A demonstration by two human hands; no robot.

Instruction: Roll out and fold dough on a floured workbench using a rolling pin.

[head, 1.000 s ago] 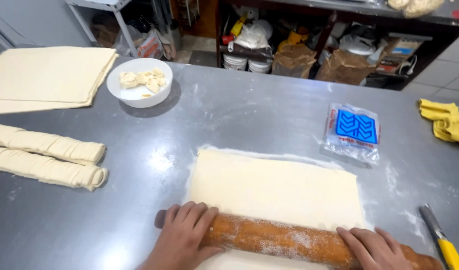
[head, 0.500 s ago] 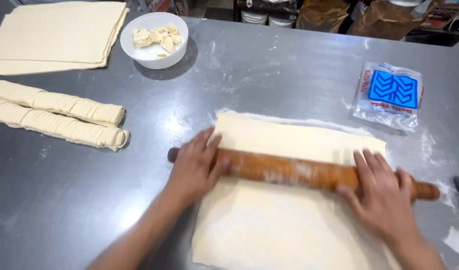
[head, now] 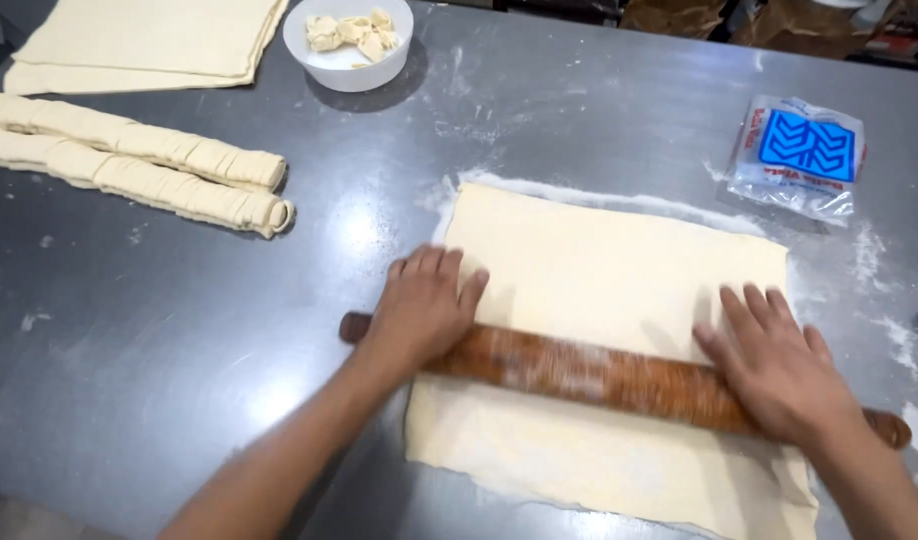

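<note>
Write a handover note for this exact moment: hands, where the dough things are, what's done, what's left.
Left hand: flat, palm down on the left part of the wooden rolling pin.
Right hand: flat, palm down on its right part.
The pin lies across the dough sheet, on the floured steel table.
Done: the sheet is already a flat, thin rectangle; two rolled dough logs lie far left, with folded sheets behind them.
Left: the sheet is not yet rolled into a log.
Also there: white bowl of dough scraps and a plastic packet.
</note>
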